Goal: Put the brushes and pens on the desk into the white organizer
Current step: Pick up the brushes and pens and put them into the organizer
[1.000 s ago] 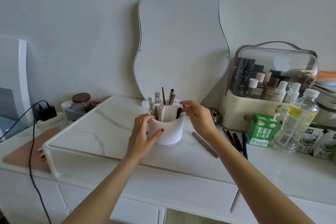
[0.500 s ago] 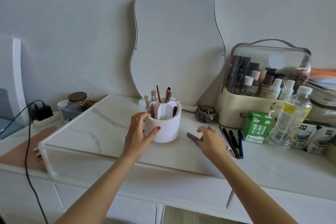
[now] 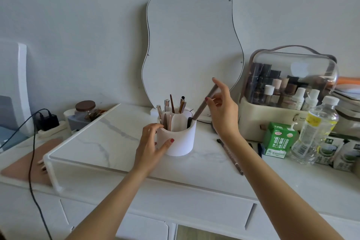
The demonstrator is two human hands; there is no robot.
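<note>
White and cylindrical, the plastic organizer (image 3: pixel 178 138) stands on the marble-patterned tabletop (image 3: pixel 109 138) in front of the wavy-edged mirror (image 3: pixel 191 45), with several brushes and pens already upright in its compartments. Your left hand (image 3: pixel 151 143) wraps its left side, thumb on the near wall and fingers at the rim, closed around it to steady it. Your right hand (image 3: pixel 223 112) pinches the upper part of a long grey-brown brush handle (image 3: pixel 204 104) between thumb and fingertips; the handle is tilted, and its lower end sits at the organizer's right rim, seemingly just inside the right compartment.

The likely slip is letting go while the handle leans this far: it could lever over the rim and fall towards the mirror's foot or the dark cable behind. A sideways push from the tip could also tip the organizer if your left hand loosens.

More waits on the right: a long brown pencil (image 3: pixel 231 157) lies near your right forearm, and dark pens (image 3: pixel 259 149) show just beside the green drink carton (image 3: pixel 277 139). Your forearm covers part of that group, so their number is unclear. The handle's lower tip is hidden by the organizer wall, as is whatever already fills that compartment. A dark round object behind your right wrist is mostly blocked.
</note>
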